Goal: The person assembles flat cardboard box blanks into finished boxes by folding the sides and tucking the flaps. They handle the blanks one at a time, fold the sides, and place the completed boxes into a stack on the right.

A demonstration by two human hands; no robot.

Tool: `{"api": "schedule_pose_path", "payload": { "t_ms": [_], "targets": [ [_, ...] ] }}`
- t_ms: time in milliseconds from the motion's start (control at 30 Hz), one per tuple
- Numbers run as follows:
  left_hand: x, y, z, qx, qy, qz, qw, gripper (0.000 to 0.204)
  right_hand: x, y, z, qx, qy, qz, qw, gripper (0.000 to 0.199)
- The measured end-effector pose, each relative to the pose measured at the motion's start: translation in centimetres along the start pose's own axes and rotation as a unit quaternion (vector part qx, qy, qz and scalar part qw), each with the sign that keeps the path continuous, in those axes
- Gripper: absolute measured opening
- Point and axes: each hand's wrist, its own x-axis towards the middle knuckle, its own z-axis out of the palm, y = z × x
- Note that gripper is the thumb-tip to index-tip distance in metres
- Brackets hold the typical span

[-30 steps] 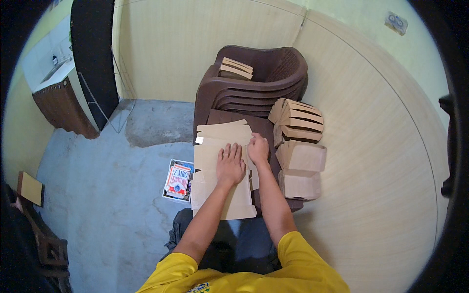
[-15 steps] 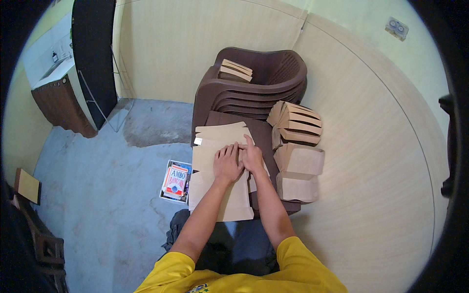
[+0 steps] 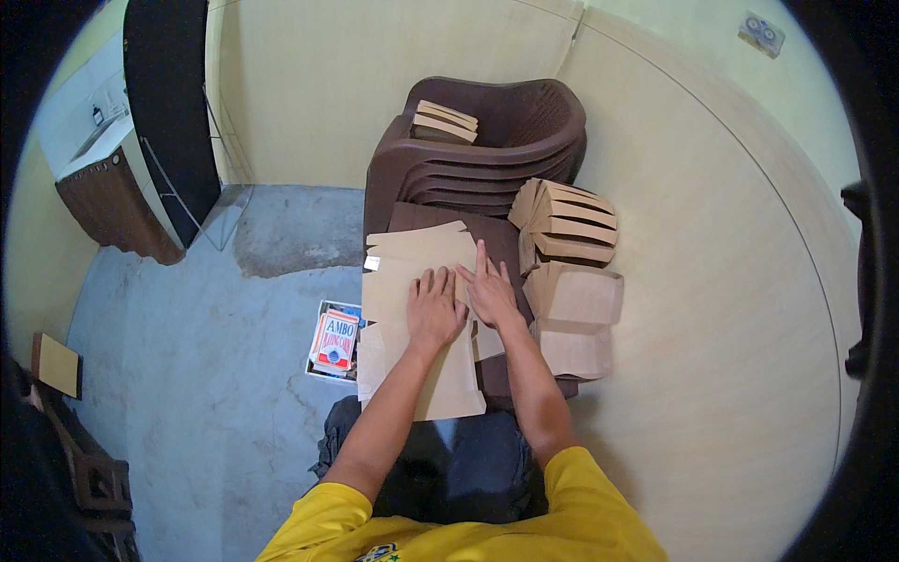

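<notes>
A flat brown cardboard sheet with notched edges lies over the brown seat surface in front of me, its near end reaching my lap. My left hand rests on it with the palm down and fingers stretched forward. Just to its right, my right hand lies along the sheet's right edge, fingers spread and index finger pointing away from me. Neither hand grips anything. Near the sheet's far left edge is a small white patch.
Brown plastic chairs stand stacked ahead, with folded cardboard pieces on top. At the right sit a fanned bundle of folded cardboard and an opened cardboard box. On the floor to the left is a white box of card packs.
My right hand has shifted slightly and its fingers have spread apart. My left hand stays flat on the sheet. The whole view has moved a little.
</notes>
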Motion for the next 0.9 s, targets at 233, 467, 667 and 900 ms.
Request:
{"api": "schedule_pose_path", "payload": {
  "t_ms": [233, 467, 667, 900],
  "targets": [
    [0.0, 0.3, -0.6, 0.016, -0.026, -0.011, 0.999, 0.071, 0.3, -0.4, -1.7, 0.105, -0.044, 0.025, 0.993, 0.073],
    [-0.1, -0.4, -0.1, 0.006, -0.022, 0.001, 1.000, 0.072, 2.2, -0.3, -0.8, 0.237, -0.075, 0.044, 0.968, 0.071],
    [1.3, -0.8, 0.0, 0.066, -0.035, -0.080, 0.994, 0.076, -6.3, 0.2, -4.8, 0.447, 0.186, 0.050, 0.873, 0.065],
    [3.3, -6.6, -6.5, 0.109, -0.047, -0.283, 0.952, 0.072, -17.0, -5.3, -5.5, 0.253, 0.063, 0.018, 0.965, 0.045]
  ]
}}
